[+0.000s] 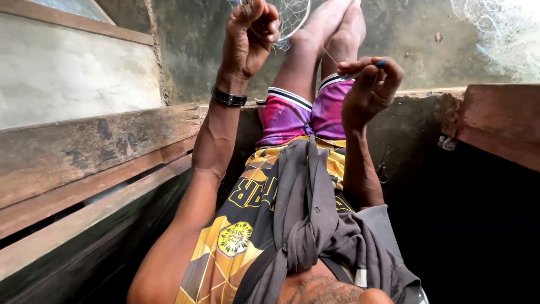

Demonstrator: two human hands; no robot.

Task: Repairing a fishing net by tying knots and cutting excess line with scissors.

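- A wooden bench [84, 163] runs along nine o'clock beside the seated person.
- Fine white netting [289, 19] hangs at twelve o'clock; how much is mended cannot be told.
- The left hand [247, 36] is closed, pinching the netting.
- The right hand [371, 87], at one o'clock, grips a small blue needle [380, 63] with taut thread [329, 55].

Pale fishing net [289, 19] gripped, blue needle [380, 63] pinched.

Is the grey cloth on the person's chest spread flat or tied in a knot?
Tied in a knot. The grey cloth bunches into a twisted lump at mid-chest, with folds running out from it toward the shoulder and the waist.
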